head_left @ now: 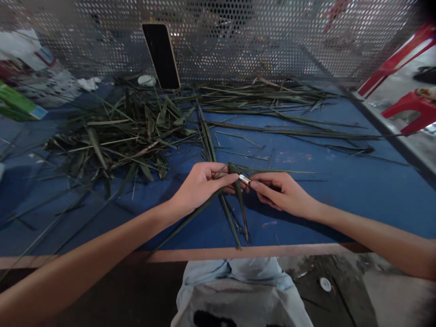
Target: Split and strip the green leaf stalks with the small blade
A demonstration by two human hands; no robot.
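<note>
My left hand [201, 185] is closed in a pinch on long green leaf strips [235, 209] that hang down over the blue table [340, 190] toward its front edge. My right hand [282, 193] is closed on a small blade [244, 179] whose metal tip points left and meets the strips just beyond my left fingertips. The two hands nearly touch above the middle of the table. Several strips fan out below them, crossing one another.
A heap of cut leaves [116, 136] lies at the left, long leaves [272, 104] at the back. A dark phone [161, 54] leans on the perforated metal screen [272, 41]. Red plastic chairs [405, 104] stand to the right. A green box [17, 104] sits far left.
</note>
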